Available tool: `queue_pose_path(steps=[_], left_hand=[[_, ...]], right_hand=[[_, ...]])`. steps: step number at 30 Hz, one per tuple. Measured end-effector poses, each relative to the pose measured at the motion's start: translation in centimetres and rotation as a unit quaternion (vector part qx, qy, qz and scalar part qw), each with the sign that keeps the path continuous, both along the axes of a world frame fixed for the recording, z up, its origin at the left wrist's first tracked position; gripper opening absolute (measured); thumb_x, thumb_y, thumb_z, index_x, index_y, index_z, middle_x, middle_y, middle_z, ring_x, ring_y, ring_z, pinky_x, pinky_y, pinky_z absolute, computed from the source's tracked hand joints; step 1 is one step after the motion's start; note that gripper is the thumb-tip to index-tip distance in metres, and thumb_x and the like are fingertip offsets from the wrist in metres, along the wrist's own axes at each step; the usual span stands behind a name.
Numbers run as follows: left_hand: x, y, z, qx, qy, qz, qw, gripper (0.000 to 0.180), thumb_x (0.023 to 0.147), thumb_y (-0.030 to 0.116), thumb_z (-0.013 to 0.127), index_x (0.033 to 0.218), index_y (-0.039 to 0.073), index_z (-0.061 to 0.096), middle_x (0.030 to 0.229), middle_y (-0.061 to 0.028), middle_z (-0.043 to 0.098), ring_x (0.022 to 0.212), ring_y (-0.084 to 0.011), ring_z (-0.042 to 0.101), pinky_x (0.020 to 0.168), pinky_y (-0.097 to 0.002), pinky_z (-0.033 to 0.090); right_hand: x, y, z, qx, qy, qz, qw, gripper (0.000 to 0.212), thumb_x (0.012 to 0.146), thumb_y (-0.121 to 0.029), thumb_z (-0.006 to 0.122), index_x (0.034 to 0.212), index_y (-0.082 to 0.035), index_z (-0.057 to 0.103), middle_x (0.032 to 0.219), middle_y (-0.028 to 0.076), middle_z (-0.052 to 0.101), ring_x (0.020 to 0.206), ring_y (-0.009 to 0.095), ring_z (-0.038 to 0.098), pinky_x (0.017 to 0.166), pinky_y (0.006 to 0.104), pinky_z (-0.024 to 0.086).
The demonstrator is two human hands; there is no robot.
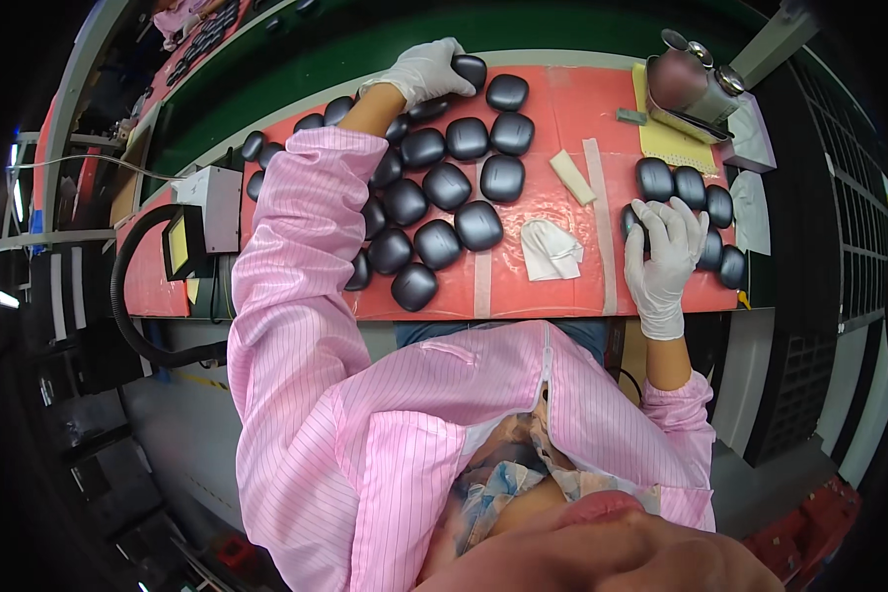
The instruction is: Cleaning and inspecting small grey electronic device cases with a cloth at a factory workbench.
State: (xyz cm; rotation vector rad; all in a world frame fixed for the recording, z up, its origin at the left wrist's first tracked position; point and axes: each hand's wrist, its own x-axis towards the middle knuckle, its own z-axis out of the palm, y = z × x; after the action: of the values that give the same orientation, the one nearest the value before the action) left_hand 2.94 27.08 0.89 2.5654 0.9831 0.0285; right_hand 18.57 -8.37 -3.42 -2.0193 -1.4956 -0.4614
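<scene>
Tabletop (553, 113), red, pale tape strips (608, 276) running from the near edge toward the far side; the person sits close against the near edge. Left group, many dark cases (414, 286), rounded and glossy, all closed as far as seen, contents hidden; the nearest lies just inside the near edge, the rest massed toward the far left corner, partly behind the sleeve (311, 217). White cloth (551, 250), one, folded, right of that group. Right hand (666, 252), white-gloved, fingers bent over a case of the right group (653, 180), near the right edge; whether it grips cannot be told. Open room: the red stretch between the two groups, interrupted by the cloth and a pale bar (571, 178), slanting, beyond it. Box unit (224, 202) with black hose (118, 271), at the left end. Yellow sheet (696, 155), far right corner; over it a holder (703, 136) with metal-capped bottles (710, 96). Carton (738, 151), white tissue at its opening, at the right edge. Left hand (421, 75), white-gloved, near the far edge, fingers narrowed around the side of one held case (471, 73).
</scene>
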Motion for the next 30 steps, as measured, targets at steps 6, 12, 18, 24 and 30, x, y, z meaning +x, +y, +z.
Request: queue_pose_path(steps=[6, 12, 18, 24, 30], left_hand=[[-2.5, -8.0, 2.6, -0.158, -0.361, 0.019, 0.919, 0.042, 0.077, 0.017, 0.078, 0.108, -0.001, 0.056, 0.092, -0.0085, 0.065, 0.075, -0.0134, 0.062, 0.067, -0.0249, 0.051], [-6.6, -21.8, 3.5, -0.464, -0.439, 0.051, 0.767, 0.045, 0.08, 0.003, 0.074, 0.121, -0.002, 0.054, 0.107, -0.0057, 0.064, 0.092, -0.0112, 0.062, 0.078, -0.0235, 0.052], [-9.3, -25.6, 1.7, -0.452, -0.475, 0.103, 0.748, 0.048, 0.071, -0.004, 0.078, 0.114, -0.003, 0.057, 0.101, -0.008, 0.066, 0.089, -0.0122, 0.064, 0.082, -0.0259, 0.053], [-10.0, -27.0, 1.0, -0.509, -0.462, 0.152, 0.71, 0.05, 0.067, -0.005, 0.081, 0.11, -0.004, 0.054, 0.1, -0.0109, 0.065, 0.087, -0.014, 0.065, 0.074, -0.0254, 0.057], [-10.3, -29.4, -0.5, -0.456, -0.461, 0.04, 0.76, 0.074, 0.07, 0.015, 0.085, 0.125, 0.0, 0.037, 0.119, -0.0139, 0.053, 0.113, -0.0176, 0.053, 0.096, -0.0354, 0.044]], right_hand=[[-1.6, 0.6, 2.1, 0.08, 0.176, 0.132, 0.972, 0.029, 0.083, 0.001, 0.06, 0.11, -0.005, 0.066, 0.116, 0.008, 0.06, 0.112, 0.026, 0.054, 0.102, 0.0376, 0.038], [-6.5, 4.3, 6.0, -0.001, 0.546, 0.284, 0.788, 0.038, 0.093, -0.01, 0.058, 0.13, -0.003, 0.054, 0.126, 0.006, 0.055, 0.106, 0.014, 0.057, 0.098, 0.0275, 0.04], [-9.1, 3.4, 5.2, 0.055, 0.648, 0.259, 0.714, 0.026, 0.1, -0.017, 0.05, 0.117, 0.001, 0.058, 0.094, 0.006, 0.064, 0.087, 0.012, 0.061, 0.08, 0.0261, 0.048], [-9.5, 1.4, 4.4, 0.001, 0.439, 0.284, 0.853, 0.033, 0.094, -0.019, 0.053, 0.119, 0.003, 0.057, 0.11, 0.012, 0.06, 0.103, 0.017, 0.058, 0.09, 0.0292, 0.044], [-10.4, -0.7, 3.7, 0.05, 0.561, 0.188, 0.804, 0.042, 0.102, -0.03, 0.036, 0.115, 0.003, 0.057, 0.094, 0.01, 0.065, 0.082, 0.014, 0.062, 0.077, 0.0268, 0.048]])
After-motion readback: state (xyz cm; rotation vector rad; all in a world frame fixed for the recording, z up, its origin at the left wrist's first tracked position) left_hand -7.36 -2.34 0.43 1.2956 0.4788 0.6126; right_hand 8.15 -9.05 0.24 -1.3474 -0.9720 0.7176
